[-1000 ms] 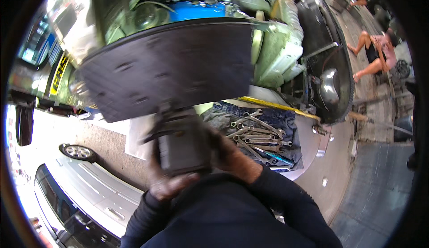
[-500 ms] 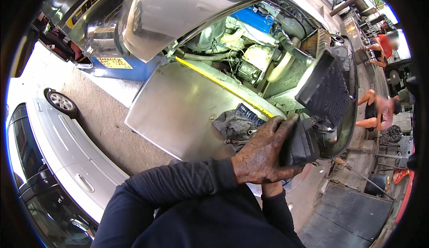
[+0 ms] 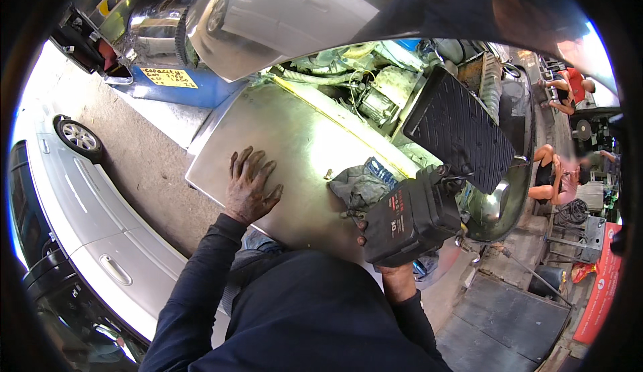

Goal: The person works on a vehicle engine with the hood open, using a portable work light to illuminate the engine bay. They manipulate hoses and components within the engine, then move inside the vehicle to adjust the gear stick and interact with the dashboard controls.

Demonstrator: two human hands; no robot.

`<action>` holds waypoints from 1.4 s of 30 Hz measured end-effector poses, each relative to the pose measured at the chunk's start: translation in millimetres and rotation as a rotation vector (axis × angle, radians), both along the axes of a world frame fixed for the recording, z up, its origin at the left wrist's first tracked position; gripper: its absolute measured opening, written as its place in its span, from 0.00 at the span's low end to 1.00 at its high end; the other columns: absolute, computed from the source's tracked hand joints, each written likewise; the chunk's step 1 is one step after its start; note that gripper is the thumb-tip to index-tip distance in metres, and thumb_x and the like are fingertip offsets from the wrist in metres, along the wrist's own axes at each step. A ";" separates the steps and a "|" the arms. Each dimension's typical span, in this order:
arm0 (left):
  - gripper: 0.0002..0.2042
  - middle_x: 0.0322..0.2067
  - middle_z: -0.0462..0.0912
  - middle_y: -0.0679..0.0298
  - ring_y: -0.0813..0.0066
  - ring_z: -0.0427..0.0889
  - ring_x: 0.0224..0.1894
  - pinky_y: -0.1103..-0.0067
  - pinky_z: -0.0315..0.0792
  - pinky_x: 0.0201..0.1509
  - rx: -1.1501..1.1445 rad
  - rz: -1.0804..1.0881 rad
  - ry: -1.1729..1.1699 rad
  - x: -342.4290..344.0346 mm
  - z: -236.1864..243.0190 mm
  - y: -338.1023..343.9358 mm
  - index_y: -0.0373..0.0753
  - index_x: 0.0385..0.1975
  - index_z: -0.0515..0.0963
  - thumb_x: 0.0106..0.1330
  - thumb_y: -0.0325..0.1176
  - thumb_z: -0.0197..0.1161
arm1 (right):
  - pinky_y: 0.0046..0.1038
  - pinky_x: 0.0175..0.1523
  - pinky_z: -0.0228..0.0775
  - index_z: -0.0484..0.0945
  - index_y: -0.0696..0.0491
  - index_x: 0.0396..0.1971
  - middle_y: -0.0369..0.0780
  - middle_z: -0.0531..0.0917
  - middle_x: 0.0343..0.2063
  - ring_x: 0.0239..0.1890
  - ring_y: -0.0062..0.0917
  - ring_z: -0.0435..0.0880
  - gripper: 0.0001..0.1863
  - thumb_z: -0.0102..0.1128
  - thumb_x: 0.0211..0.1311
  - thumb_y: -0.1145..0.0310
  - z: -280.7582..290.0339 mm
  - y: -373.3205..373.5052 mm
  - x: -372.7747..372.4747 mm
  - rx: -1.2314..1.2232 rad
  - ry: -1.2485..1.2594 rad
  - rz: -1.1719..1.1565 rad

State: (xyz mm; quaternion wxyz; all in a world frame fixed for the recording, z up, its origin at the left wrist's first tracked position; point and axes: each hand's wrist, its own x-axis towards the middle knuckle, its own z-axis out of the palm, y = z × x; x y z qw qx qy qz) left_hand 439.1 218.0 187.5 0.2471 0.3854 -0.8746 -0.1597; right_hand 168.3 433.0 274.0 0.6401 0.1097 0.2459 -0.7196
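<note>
My right hand (image 3: 362, 232) holds a black boxy plastic case (image 3: 416, 223) with printing on its side, tilted over the car's fender. Its fingertips wrap the left edge, and the case hides most of the palm. Just beyond the case is a black ribbed panel (image 3: 461, 131), leaning over the engine bay; dark fittings lie between the two, and I cannot tell how they join. My left hand (image 3: 249, 186) is open with fingers spread, over the silver fender (image 3: 295, 151). A crumpled grey cloth (image 3: 360, 188) lies on the fender beside the case.
The raised hood (image 3: 288, 20) hangs over the engine (image 3: 385, 94). A silver car (image 3: 100, 214) stands at the left, near a blue box-like stand (image 3: 177, 90). Two people sit at the far right, one in red (image 3: 575, 87). Dark floor plates (image 3: 512, 318) lie lower right.
My left hand has let go of the black case and moved left over the fender, fingers spreading. The case has turned, showing its printed side, and the ribbed panel has tilted.
</note>
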 end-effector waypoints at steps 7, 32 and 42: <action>0.31 0.69 0.68 0.52 0.47 0.55 0.78 0.47 0.43 0.81 0.076 -0.035 -0.172 4.1 -14.8 0.7 0.44 0.63 0.76 0.63 0.55 0.65 | 0.60 0.53 0.78 0.70 0.45 0.69 0.50 0.80 0.58 0.54 0.56 0.80 0.38 0.53 0.68 0.36 -0.6 -34.0 21.0 -0.069 0.050 -0.044; 0.29 0.69 0.68 0.52 0.49 0.54 0.78 0.43 0.39 0.80 0.223 -0.115 -0.222 0.1 -4.1 -11.8 0.44 0.61 0.77 0.64 0.54 0.64 | 0.58 0.54 0.81 0.72 0.52 0.67 0.54 0.80 0.56 0.56 0.58 0.79 0.35 0.57 0.70 0.42 -25.7 -135.4 53.2 -0.219 -0.023 -0.069; 0.29 0.69 0.69 0.54 0.50 0.55 0.78 0.43 0.40 0.80 0.242 -0.108 -0.197 5.8 -1.4 -2.7 0.44 0.62 0.77 0.65 0.54 0.64 | 0.53 0.45 0.83 0.75 0.53 0.62 0.53 0.83 0.50 0.46 0.57 0.83 0.35 0.50 0.70 0.38 -44.8 -164.3 43.0 -0.074 0.085 -0.103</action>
